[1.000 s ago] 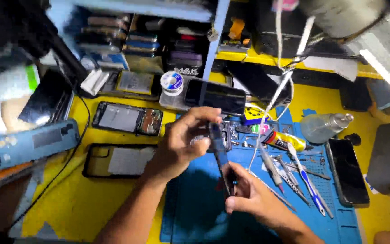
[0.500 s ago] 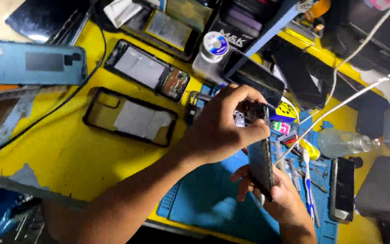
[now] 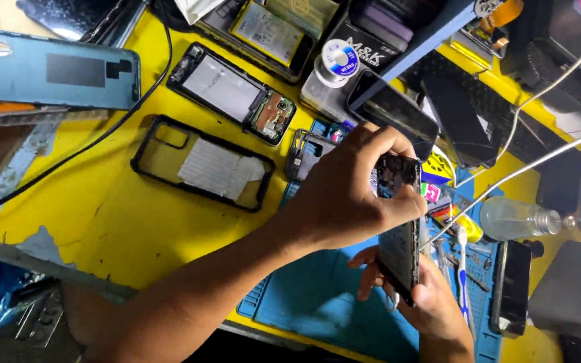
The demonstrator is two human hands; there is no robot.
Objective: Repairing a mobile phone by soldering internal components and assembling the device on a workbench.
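An empty black phone case [image 3: 200,165] and clear bottle [image 3: 516,218] flank the blue mat [image 3: 317,302]. Both the left hand [image 3: 341,198] and right hand [image 3: 418,296] (fingers curled) grip the opened phone [image 3: 399,228], upright above the mat.

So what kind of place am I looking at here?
Most likely a phone repair bench: the left hand and right hand hold an opened phone, with a dismantled phone and blue work mat nearby.

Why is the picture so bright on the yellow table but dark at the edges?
Head view: strong light falls on the yellow worktable; the corners lie in shadow; glare shines on the clear plastic bottle; the opened dark phone, held in the left hand and right hand, looks sharp.
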